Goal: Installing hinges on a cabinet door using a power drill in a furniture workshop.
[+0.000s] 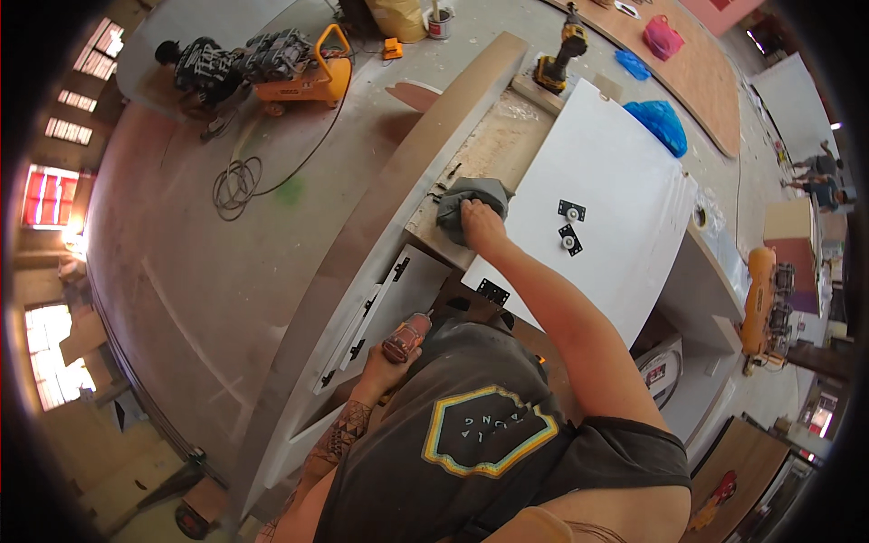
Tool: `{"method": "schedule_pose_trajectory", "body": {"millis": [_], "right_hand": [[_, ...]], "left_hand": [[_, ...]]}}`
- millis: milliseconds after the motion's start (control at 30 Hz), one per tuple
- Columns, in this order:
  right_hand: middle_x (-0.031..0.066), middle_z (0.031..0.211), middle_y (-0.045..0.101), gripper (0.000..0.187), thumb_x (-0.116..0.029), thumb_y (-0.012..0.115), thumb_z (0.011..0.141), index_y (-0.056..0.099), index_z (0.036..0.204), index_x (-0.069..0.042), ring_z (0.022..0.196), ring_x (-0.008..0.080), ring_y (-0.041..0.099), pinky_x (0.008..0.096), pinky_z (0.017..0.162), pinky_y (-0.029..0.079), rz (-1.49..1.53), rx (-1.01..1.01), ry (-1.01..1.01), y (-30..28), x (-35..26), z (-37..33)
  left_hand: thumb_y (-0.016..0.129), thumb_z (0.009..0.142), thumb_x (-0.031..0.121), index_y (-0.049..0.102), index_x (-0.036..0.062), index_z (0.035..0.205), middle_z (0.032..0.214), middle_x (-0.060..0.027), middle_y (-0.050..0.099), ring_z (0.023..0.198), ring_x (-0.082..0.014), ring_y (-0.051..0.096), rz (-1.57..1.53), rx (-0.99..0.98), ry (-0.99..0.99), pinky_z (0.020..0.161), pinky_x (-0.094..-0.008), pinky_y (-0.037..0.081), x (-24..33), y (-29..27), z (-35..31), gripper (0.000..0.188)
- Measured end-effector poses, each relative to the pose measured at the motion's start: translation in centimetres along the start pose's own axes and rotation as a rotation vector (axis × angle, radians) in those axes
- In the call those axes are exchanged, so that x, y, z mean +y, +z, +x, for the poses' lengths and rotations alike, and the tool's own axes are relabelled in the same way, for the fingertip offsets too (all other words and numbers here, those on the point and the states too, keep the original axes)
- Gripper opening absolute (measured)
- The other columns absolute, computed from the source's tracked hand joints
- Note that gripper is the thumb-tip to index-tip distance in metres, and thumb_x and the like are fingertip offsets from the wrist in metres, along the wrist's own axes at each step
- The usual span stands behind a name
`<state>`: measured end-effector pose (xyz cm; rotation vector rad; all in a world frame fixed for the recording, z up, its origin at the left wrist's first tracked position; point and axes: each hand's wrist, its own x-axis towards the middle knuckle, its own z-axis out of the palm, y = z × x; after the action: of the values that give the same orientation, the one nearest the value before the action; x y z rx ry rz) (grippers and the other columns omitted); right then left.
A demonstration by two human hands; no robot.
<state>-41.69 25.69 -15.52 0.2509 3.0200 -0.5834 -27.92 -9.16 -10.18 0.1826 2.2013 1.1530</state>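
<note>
My left hand (389, 369) is wrapped around a red power drill (406, 337), low in front of my body, its tip pointing up and to the right. My right hand (483, 223) reaches forward with curled fingers on a crumpled grey cloth bundle (450, 214), which lies on the raw wood strip (493, 140) of the cabinet top. The fingertips are partly sunk in its folds. To the right, a white panel (579, 154) carries two black plates with wheels (571, 213). A black bracket (492, 291) sits at the panel's near edge.
A yellow-black cordless drill (563, 54) stands at the cabinet's far end. Blue plastic bags (659, 125) lie beyond the panel. Drawer fronts with black fittings (367, 312) are below left. On the floor are an orange compressor (308, 86), a coiled hose (237, 187) and a crouching person (204, 77).
</note>
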Motion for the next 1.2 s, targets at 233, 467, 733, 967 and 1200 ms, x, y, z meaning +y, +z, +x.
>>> {"method": "schedule_pose_trajectory", "body": {"millis": [233, 467, 733, 967, 1200], "right_hand": [[0.023, 0.111, 0.067, 0.016, -0.006, 0.056, 0.096, 0.067, 0.107, -0.004, 0.105, 0.038, 0.071, 0.0469, 0.086, 0.06, -0.096, -0.081, -0.056, 1.0, 0.3, 0.4], [0.0174, 0.116, 0.066, 0.016, -0.012, 0.055, 0.099, 0.069, 0.105, -0.006, 0.11, 0.0352, 0.069, 0.0454, 0.086, 0.062, -0.104, -0.011, 0.004, 2.3, 2.5, 1.3], [0.02, 0.11, 0.067, 0.017, -0.009, 0.052, 0.1, 0.067, 0.107, -0.006, 0.104, 0.0372, 0.07, 0.0483, 0.086, 0.06, -0.073, 0.09, -0.018, 2.1, 2.6, 1.2], [0.0202, 0.107, 0.067, 0.017, -0.007, 0.05, 0.1, 0.066, 0.103, -0.003, 0.102, 0.0368, 0.072, 0.0482, 0.084, 0.061, -0.148, 0.093, -0.065, 2.9, 1.7, 2.3], [0.0252, 0.116, 0.067, 0.028, -0.013, 0.045, 0.104, 0.068, 0.107, 0.004, 0.107, 0.0393, 0.071, 0.0455, 0.094, 0.06, -0.031, -0.061, 0.118, 4.3, 1.9, 1.9]], "left_hand": [[0.085, 0.088, 0.037, 0.074, -0.0032, 0.107, 0.097, -0.0194, 0.079, 0.096, -0.0298, 0.079, 0.043, -0.011, -0.077, 0.081, -0.038, 0.06, 1.1, -0.3, -1.4, 0.046], [0.087, 0.087, 0.038, 0.072, -0.0017, 0.124, 0.107, -0.0193, 0.079, 0.1, -0.0216, 0.076, 0.048, -0.117, -0.074, 0.089, -0.0346, 0.059, 1.9, -0.6, -1.0, 0.056], [0.084, 0.089, 0.038, 0.072, 0.0018, 0.124, 0.109, -0.0181, 0.079, 0.099, -0.0236, 0.076, 0.011, -0.16, -0.025, 0.09, -0.037, 0.058, 2.4, -0.8, -1.2, 0.052], [0.083, 0.089, 0.036, 0.071, 0.0053, 0.126, 0.109, -0.0201, 0.078, 0.104, -0.0319, 0.076, 0.051, -0.171, 0.017, 0.089, -0.0387, 0.057, -1.0, -0.8, -2.0, 0.05], [0.082, 0.087, 0.033, 0.069, 0.0077, 0.13, 0.114, -0.0197, 0.077, 0.109, -0.033, 0.075, 0.05, -0.218, -0.005, 0.095, -0.0391, 0.056, -0.2, -2.0, -2.9, 0.051]]}}
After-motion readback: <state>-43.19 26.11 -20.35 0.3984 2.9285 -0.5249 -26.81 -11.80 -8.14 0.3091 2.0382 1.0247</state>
